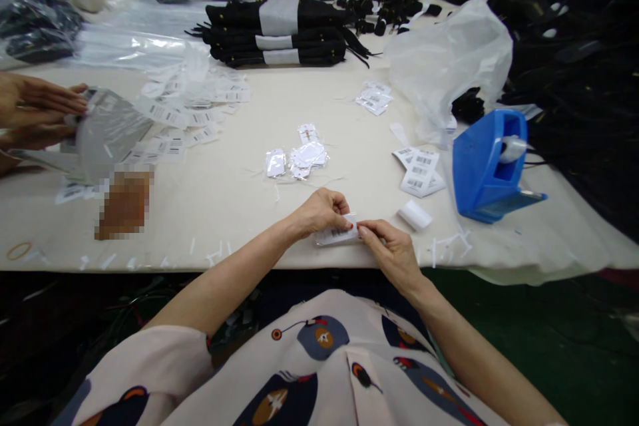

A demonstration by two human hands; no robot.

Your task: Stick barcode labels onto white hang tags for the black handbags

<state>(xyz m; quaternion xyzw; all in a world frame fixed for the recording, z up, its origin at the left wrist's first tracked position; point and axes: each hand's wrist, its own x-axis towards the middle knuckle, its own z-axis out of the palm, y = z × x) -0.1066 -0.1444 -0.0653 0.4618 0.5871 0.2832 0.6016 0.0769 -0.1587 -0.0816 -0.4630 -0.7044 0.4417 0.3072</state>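
Observation:
Near the table's front edge, a small white barcode tag in clear plastic lies under the fingers of my left hand, which pinches its upper right part. My right hand has thumb and forefinger pressed together at the tag's right corner; what they grip is too small to tell. Beyond my hands sits a small pile of white tags with thin strings. Barcode sticker sheets and a rolled white strip lie to the right, beside a blue tape dispenser.
Black bundles with white bands lie at the back of the cream table. A white plastic bag and a large black pile are at right. Another person's hands hold plastic packaging at left, near scattered labels.

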